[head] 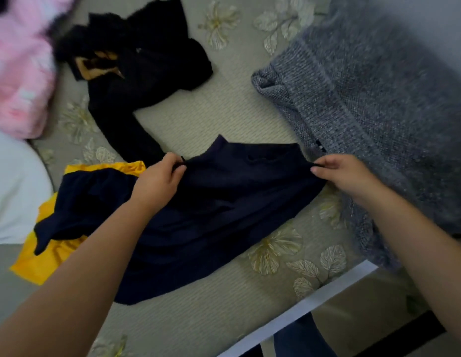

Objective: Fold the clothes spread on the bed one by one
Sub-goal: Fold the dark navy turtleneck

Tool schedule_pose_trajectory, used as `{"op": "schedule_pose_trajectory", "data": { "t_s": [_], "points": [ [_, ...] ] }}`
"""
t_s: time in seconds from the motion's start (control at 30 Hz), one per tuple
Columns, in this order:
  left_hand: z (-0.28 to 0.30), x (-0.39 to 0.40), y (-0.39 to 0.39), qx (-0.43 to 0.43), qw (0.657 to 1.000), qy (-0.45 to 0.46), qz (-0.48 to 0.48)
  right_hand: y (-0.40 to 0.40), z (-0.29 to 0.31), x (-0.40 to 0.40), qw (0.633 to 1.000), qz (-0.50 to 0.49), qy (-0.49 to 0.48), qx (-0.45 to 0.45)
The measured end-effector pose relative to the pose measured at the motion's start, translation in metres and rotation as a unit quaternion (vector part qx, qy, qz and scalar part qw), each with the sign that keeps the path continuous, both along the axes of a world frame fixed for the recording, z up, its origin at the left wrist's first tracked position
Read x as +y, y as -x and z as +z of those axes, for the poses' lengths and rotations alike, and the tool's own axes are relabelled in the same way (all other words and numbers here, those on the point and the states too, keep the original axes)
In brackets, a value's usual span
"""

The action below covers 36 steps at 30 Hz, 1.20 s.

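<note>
Navy top [224, 202] lies on the bed [219, 112], partly over a yellow garment [46, 256]; the left hand [157, 181] and right hand [345, 176], well apart, each pinch its far edge on either side of the collar, so folding of this piece looks barely begun; a black garment [136, 73], a grey knit [378, 99] and a pink item [18, 73] lie unfolded around it, so most of the job seems left; no folded pile shows; no label or writing can be read.
</note>
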<state>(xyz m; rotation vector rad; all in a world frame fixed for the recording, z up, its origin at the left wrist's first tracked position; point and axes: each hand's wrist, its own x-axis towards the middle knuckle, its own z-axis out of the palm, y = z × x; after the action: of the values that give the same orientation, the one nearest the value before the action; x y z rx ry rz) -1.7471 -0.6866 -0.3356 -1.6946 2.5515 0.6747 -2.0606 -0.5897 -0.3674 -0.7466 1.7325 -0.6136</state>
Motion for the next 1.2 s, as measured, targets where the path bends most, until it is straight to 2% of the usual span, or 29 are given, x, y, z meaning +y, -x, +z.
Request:
{"op": "schedule_pose_trajectory", "data": {
  "t_s": [0.1,0.23,0.3,0.4,0.5,0.6,0.77,0.87,1.03,1.2],
  "points": [
    [0.027,0.003,-0.005,0.004,0.999,0.039,-0.011,-0.013,0.026,-0.025,0.994,0.019,0.07,0.078],
    [0.082,-0.004,-0.022,0.012,0.983,0.135,0.124,-0.036,0.086,-0.056,0.959,0.05,0.189,0.203],
    [0.115,-0.002,-0.039,0.01,0.98,0.166,0.114,-0.051,0.123,-0.063,0.926,0.06,0.259,0.268],
    [0.175,0.014,-0.069,0.046,0.956,0.27,0.104,-0.081,0.181,-0.067,0.863,0.046,0.361,0.351],
    [0.238,0.039,-0.099,0.097,0.912,0.362,0.169,-0.118,0.241,-0.061,0.814,0.033,0.443,0.374],
    [0.295,0.078,-0.133,0.141,0.867,0.432,0.208,-0.159,0.302,-0.041,0.751,0.03,0.528,0.396],
    [0.371,0.167,-0.194,0.157,0.805,0.532,0.211,-0.224,0.391,0.028,0.664,0.002,0.628,0.405],
    [0.405,0.22,-0.228,0.151,0.775,0.579,0.203,-0.25,0.426,0.078,0.597,0.018,0.684,0.419],
    [0.436,0.287,-0.273,0.112,0.752,0.626,0.172,-0.28,0.464,0.141,0.539,0.047,0.734,0.411],
    [0.439,0.329,-0.322,0.086,0.727,0.657,0.183,-0.311,0.498,0.164,0.532,0.132,0.745,0.379]
  ]
}}
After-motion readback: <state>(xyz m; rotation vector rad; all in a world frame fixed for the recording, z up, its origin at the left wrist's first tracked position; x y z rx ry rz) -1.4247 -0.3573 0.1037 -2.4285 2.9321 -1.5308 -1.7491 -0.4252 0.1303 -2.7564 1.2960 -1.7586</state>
